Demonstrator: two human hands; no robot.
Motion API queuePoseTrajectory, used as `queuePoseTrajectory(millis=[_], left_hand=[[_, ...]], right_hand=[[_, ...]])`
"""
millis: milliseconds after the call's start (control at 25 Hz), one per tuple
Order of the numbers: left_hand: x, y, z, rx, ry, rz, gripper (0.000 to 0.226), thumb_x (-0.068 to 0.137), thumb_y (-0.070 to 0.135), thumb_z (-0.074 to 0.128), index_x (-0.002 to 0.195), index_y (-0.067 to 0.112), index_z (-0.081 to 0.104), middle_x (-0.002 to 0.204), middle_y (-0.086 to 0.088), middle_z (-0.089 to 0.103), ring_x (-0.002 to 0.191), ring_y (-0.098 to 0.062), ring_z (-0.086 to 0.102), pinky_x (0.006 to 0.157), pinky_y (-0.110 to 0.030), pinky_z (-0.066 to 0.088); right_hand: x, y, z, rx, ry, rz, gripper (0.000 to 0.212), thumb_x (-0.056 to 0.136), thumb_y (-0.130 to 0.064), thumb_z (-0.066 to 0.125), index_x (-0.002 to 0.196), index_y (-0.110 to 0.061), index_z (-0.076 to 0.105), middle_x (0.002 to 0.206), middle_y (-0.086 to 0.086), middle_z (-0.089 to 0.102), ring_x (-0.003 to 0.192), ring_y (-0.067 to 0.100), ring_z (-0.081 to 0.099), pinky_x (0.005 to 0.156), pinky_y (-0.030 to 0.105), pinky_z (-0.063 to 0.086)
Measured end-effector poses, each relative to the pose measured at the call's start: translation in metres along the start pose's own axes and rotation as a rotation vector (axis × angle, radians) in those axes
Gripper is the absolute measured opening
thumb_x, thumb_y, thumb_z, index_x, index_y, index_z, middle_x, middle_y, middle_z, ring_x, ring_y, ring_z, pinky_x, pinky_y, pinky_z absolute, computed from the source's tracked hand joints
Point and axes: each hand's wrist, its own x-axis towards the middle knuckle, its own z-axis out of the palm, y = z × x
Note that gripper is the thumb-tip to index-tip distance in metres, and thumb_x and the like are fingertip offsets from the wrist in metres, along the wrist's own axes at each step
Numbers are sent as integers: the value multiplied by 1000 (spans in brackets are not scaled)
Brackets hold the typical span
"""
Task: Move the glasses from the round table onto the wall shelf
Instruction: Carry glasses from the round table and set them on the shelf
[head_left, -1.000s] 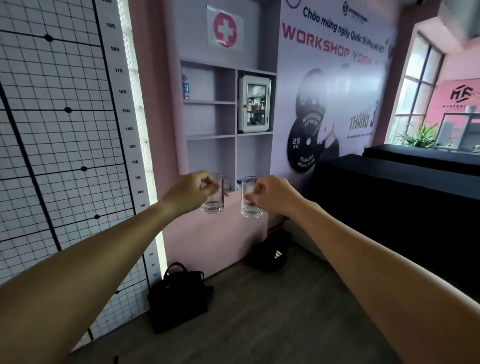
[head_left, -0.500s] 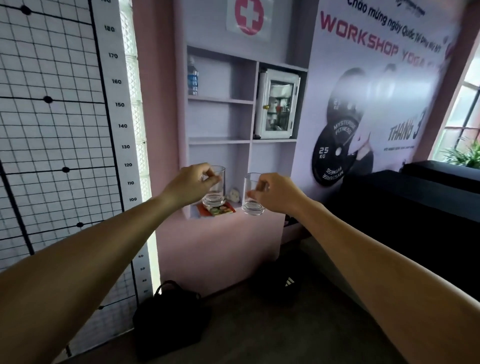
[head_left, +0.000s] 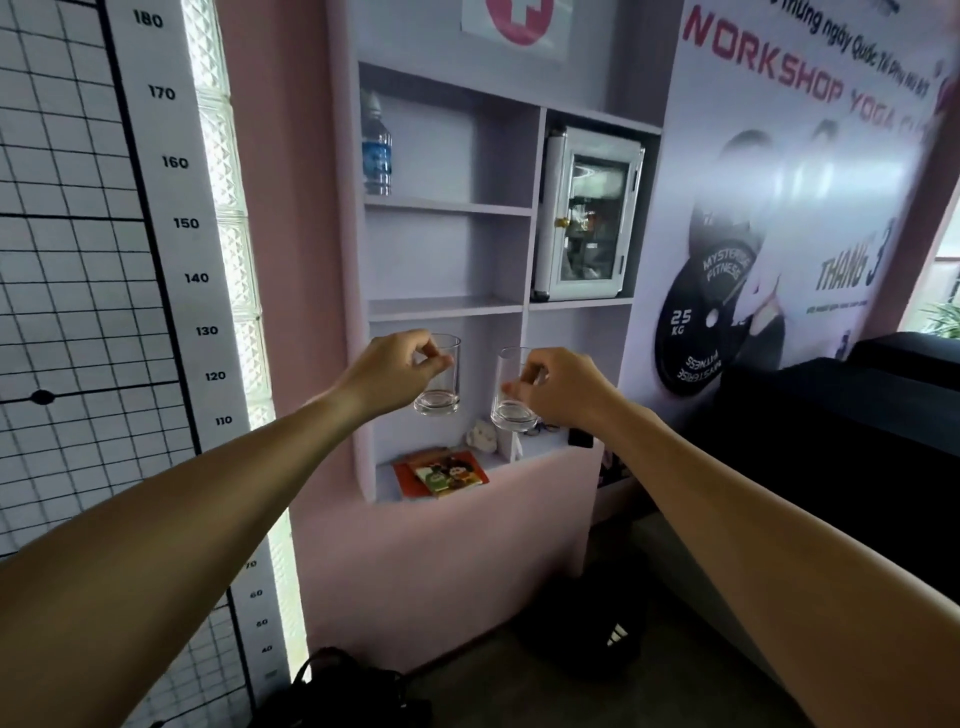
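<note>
My left hand (head_left: 396, 370) pinches the rim of a clear drinking glass (head_left: 440, 384) and holds it upright in the air. A second clear glass (head_left: 509, 400) hangs from my right hand (head_left: 563, 389), gripped near its rim. Both glasses are in front of the lowest compartment of the pale wall shelf (head_left: 447, 306), above its bottom board. They are a short gap apart. The round table is out of view.
On the bottom board lie an orange picture book (head_left: 441, 473), a small white object (head_left: 480, 435) and a dark item (head_left: 580, 437). A water bottle (head_left: 376, 150) and a small glass-door cabinet (head_left: 589, 218) sit higher up. Two black bags (head_left: 592, 636) lie on the floor below.
The shelf has grown larger and nearer in view. Both hands with their glasses have moved up to the front of the lowest compartment.
</note>
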Motion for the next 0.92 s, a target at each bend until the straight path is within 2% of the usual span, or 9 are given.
queuePoseTrajectory(millis=[160,360,560,720,920], left_hand=[[54,-31,1,16,27,-8,24,85,58,55,72,38,55,65,17,56,60,0,52,55,-25,35],[112,-62,11,43,88,-30,24,87,53,58,71,36,56,58,14,56,51,-1,49,54,-25,36],[168,-92,14,172,130,-70,22,89,55,56,76,37,56,75,12,61,73,-15,60,65,-31,46],[215,-114,14,232,205,-75,22,93,50,57,81,32,57,69,16,56,66,-6,53,60,-28,39],[267,-143,26,283,259,-176,27,94,46,59,69,37,51,67,21,54,64,-5,52,60,-27,37]], right_hand=[[58,8,12,32,32,-25,26,82,-44,72,68,-29,57,78,-11,58,74,9,56,64,29,46],[133,23,27,50,25,-67,24,83,-43,72,71,-27,60,76,-11,58,71,5,55,56,24,41],[224,33,44,58,15,-156,22,83,-42,72,75,-22,64,77,-6,61,78,18,60,70,31,49],[301,39,58,117,13,-242,21,82,-40,73,77,-21,66,75,-5,61,77,19,61,70,29,48],[384,50,77,152,-51,-324,21,80,-42,74,78,-23,66,82,-3,63,82,20,62,77,32,52]])
